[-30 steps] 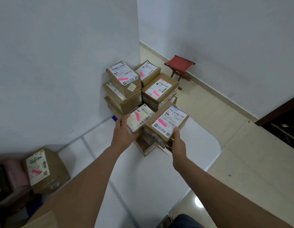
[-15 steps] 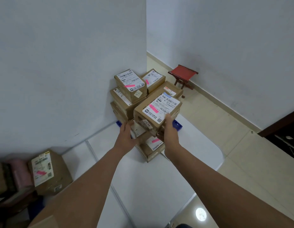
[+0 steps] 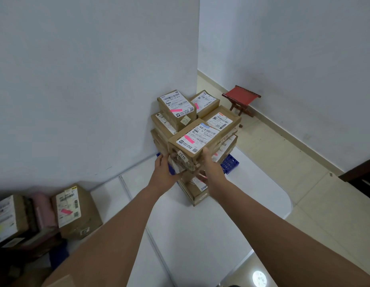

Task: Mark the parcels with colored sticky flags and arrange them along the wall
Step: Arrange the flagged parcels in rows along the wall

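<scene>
Both hands hold one cardboard parcel [image 3: 195,146] by its near end: left hand [image 3: 163,171] with its grip curled on the left side, right hand [image 3: 213,169] clamped on the right. Pink flag [image 3: 189,139] on its label. Parcel sits atop stack [image 3: 181,114] in wall corner on white tabletop [image 3: 200,228].

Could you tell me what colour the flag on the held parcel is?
Pink flag, head view.
</scene>
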### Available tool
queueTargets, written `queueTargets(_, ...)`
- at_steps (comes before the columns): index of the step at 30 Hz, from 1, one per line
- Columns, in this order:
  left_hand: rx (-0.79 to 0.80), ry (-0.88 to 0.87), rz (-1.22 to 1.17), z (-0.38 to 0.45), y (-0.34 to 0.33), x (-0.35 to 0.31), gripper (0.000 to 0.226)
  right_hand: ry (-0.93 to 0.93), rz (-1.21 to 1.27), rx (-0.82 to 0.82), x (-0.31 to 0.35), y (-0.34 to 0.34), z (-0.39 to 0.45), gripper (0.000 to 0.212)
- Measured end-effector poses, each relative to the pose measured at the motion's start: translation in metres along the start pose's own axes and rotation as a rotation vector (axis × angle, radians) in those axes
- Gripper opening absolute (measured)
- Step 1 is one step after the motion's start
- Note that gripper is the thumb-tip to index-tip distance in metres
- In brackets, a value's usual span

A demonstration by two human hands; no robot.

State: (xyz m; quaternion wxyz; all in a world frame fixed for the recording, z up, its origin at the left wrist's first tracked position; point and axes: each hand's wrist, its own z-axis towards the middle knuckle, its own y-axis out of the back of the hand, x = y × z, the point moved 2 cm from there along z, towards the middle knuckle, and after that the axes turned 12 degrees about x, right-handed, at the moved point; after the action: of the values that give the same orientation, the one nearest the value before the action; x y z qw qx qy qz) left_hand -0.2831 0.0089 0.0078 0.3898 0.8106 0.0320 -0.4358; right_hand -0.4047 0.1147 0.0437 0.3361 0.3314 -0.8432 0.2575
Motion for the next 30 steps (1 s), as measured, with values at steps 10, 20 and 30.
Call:
queueTargets(10,0.010,0.053,0.057,-0.001,0.000,0.000,0.091,-0.034,0.017,-0.036,-0.007,0.007,0.004,0.081)
queueTargets(20,0.014,0.064,0.017,-0.006,-0.001,-0.005,0.088,-0.094,0.121,-0.113,-0.025,0.012,0.004,0.070)
queueTargets(30,0.026,0.123,-0.032,-0.028,0.003,0.025,0.084,-0.187,0.086,-0.094,-0.078,0.006,-0.015,0.067)
